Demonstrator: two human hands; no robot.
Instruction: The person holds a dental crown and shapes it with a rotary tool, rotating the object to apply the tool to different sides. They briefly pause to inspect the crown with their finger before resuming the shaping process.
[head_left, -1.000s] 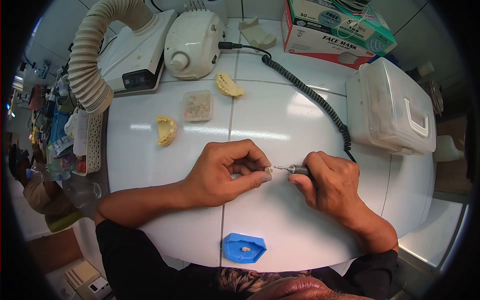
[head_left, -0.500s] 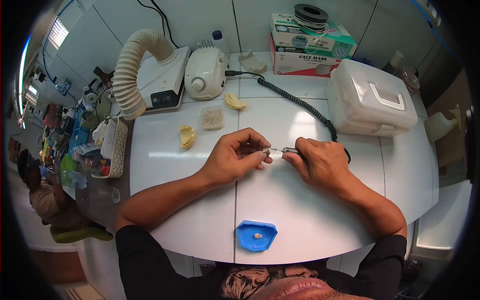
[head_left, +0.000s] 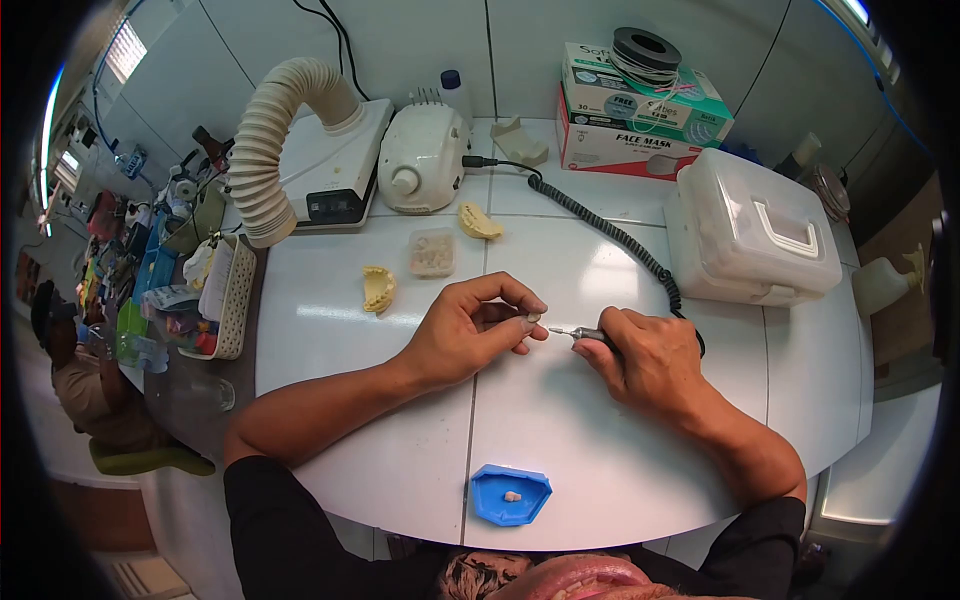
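My left hand (head_left: 475, 325) is closed, pinching a small tooth-like piece (head_left: 533, 318) between thumb and fingertips. Fingers hide most of that piece. In my right hand (head_left: 645, 350) is a rotary handpiece (head_left: 590, 334), gripped like a pen. Its thin bur (head_left: 560, 331) points left at the piece, a short gap away. From the handpiece's back end, a dark coiled cord (head_left: 610, 232) runs to the white control unit (head_left: 424, 160). Nearer my body, a blue tray (head_left: 489, 513) holds a small pinkish tooth-like piece (head_left: 513, 496).
Two yellowish dental casts (head_left: 379, 288) and a clear box of small pieces (head_left: 432, 253) lie beyond my left hand. A suction hose (head_left: 262, 150) arches at the left. Face mask boxes (head_left: 635, 140) and a white case (head_left: 755, 230) stand at the back right. A person (head_left: 95, 395) sits far left.
The bur has drawn back to the right, away from the small piece in my left hand. The whole view has shifted slightly, with the table lower in it.
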